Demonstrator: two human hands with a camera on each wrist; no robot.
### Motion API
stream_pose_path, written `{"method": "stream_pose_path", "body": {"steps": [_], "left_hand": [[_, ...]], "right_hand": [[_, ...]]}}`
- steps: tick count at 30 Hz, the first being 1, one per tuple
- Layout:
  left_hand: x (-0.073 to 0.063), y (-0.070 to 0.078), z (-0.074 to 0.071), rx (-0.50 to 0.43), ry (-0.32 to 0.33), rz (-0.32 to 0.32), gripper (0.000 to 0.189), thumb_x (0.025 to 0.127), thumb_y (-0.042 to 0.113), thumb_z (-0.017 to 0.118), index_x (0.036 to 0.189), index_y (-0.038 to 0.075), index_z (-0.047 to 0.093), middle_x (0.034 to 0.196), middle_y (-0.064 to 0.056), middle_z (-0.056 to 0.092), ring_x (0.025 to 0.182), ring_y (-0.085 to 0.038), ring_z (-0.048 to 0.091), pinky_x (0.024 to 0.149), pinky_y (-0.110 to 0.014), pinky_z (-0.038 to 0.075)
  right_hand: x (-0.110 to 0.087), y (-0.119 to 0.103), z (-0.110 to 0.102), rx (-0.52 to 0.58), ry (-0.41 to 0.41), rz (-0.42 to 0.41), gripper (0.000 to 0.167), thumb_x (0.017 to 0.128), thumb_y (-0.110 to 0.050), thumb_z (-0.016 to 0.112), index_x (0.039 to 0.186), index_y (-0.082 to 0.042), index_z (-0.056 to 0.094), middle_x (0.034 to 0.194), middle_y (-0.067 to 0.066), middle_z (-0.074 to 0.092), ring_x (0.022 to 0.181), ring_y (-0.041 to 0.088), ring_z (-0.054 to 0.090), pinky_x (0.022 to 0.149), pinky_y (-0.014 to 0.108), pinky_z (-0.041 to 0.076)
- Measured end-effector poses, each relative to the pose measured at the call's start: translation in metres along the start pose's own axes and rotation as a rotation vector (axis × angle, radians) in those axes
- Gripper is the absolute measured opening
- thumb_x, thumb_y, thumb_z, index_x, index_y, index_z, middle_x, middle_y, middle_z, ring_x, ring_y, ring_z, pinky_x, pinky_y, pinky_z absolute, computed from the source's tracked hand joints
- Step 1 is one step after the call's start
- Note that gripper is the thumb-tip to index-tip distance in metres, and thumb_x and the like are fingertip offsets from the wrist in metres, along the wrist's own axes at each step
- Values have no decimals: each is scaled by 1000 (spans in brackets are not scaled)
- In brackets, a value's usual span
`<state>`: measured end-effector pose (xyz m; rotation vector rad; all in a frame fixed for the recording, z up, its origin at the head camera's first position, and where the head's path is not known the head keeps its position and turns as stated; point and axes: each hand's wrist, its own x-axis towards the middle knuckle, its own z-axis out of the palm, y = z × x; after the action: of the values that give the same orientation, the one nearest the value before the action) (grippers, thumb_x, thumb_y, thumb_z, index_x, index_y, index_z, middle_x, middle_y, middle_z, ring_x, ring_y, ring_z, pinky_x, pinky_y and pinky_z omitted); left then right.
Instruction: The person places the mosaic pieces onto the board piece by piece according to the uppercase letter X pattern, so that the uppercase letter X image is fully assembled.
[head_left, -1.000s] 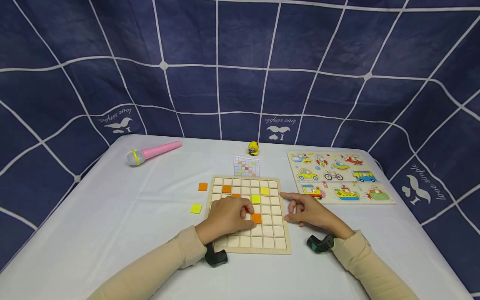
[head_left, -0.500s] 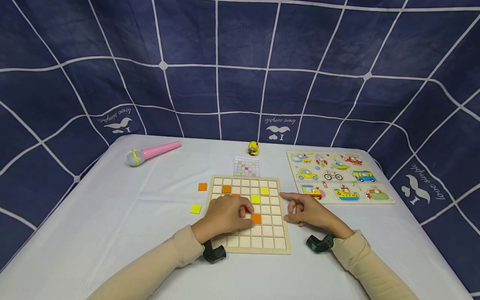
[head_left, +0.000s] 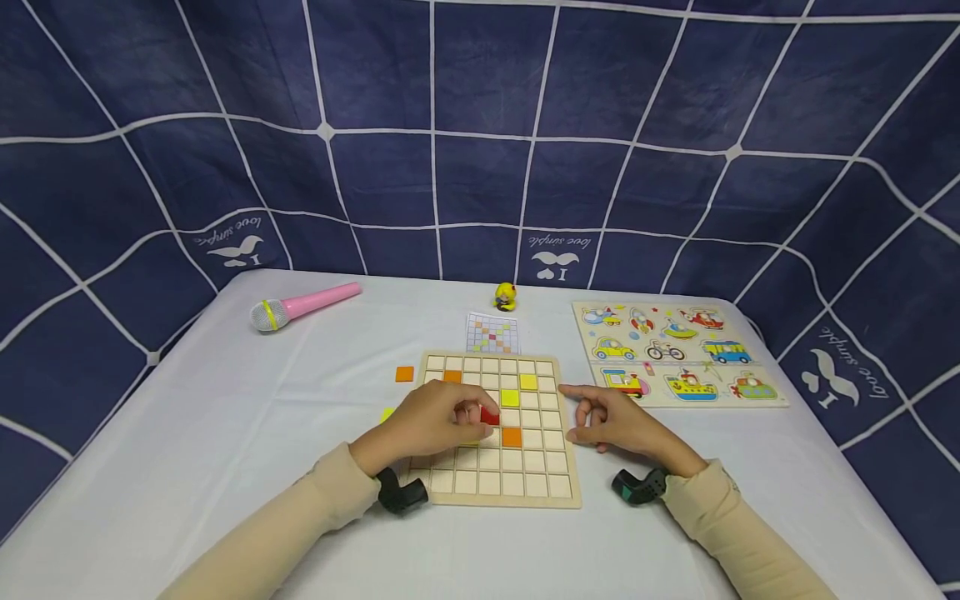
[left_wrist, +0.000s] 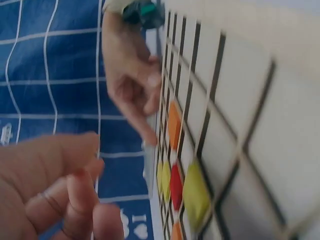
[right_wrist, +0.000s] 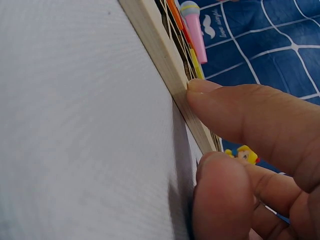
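A wooden grid board lies mid-table with coloured square tiles in several cells. Over its left half hovers my left hand, fingers loosely bent and nothing between them, thumb tip apart from the index finger. Near the thumb a yellow tile sits in a cell, beside a red tile. An orange tile, a lime-yellow tile and a yellow tile also lie in the grid. My right hand touches the board's right edge with straight index finger and thumb; its other fingers are curled.
Left of the board lie a loose orange tile and a partly hidden yellow tile. A printed grid card and a yellow-haired figurine stand behind. Farther out are a pink microphone and a vehicle peg puzzle.
My left hand has drawn back leftward and up from the grid, uncovering more of the red tile and part of a yellow tile. My right hand stays at the board's edge.
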<state>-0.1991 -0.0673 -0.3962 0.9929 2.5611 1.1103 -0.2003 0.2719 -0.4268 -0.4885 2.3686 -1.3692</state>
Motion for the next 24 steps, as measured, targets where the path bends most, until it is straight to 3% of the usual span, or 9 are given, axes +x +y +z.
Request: {"method": "stream_pose_path", "body": {"steps": [6,13,24], "left_hand": [[-8,-14,-18,-124,-15,59,26,95,17,82,120,8,78,88,11,65,87,-14,63,72,-26,50],[-24,-34,-36,-146,5,75,30,94,17,83,121,4,77,90,8,65,88,-22,63,73,-26,49],[-47,-74,-65,-147,20,-18,36,92,15,85,124,2,75,93,4,67,88,-14,61,76,-25,48]], "right_hand": [[0,-1,0,13,-1,-1,76,91,-2,84,155,13,45,92,9,59,59,9,52,54,23,50],[0,-3,1,11,7,19,77,90,-2,84,156,12,46,92,9,59,60,10,51,54,22,49],[0,-1,0,17,2,9,77,91,-2,84,155,13,45,92,9,59,59,10,51,54,22,49]]}}
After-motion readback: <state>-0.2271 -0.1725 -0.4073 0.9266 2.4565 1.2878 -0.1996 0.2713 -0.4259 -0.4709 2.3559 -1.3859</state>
